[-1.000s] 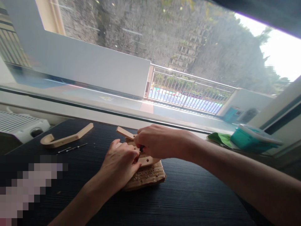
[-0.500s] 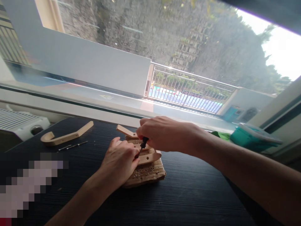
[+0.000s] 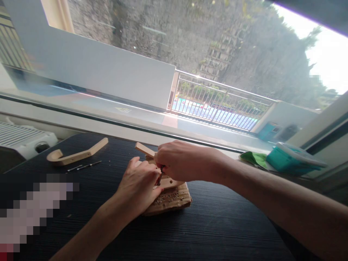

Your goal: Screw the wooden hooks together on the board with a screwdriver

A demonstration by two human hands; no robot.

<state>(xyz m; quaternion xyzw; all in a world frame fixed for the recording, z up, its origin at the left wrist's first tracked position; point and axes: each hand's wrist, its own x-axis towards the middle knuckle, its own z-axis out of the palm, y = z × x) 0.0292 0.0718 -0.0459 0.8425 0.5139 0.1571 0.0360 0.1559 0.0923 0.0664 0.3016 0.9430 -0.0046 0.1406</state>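
My right hand [image 3: 185,159] is closed round a thin screwdriver-like tool [image 3: 161,174], its handle mostly hidden in the fist. The metal shaft slants down toward a pale curved wooden piece [image 3: 176,183] with drilled holes. Pressed over that piece is my left hand [image 3: 141,183], its fingers closed on it and its thumb beside the tool's tip. The tip's exact contact cannot be made out. Beneath the wood lies a brown, layered block [image 3: 174,202] pitted with small holes and strewn with bits. The piece's raised straight end [image 3: 144,148] shows behind my hands.
A second curved wooden piece [image 3: 77,156] lies on the dark table [image 3: 217,224] at left, beside thin metal rods [image 3: 88,165] that look like drill bits. A teal container [image 3: 293,161] and green cloth-like item [image 3: 254,159] sit by the window. A white appliance [image 3: 27,139] stands far left.
My right hand has come down and slightly left with the tool, hiding more of its handle. My left hand has stayed on the wood.
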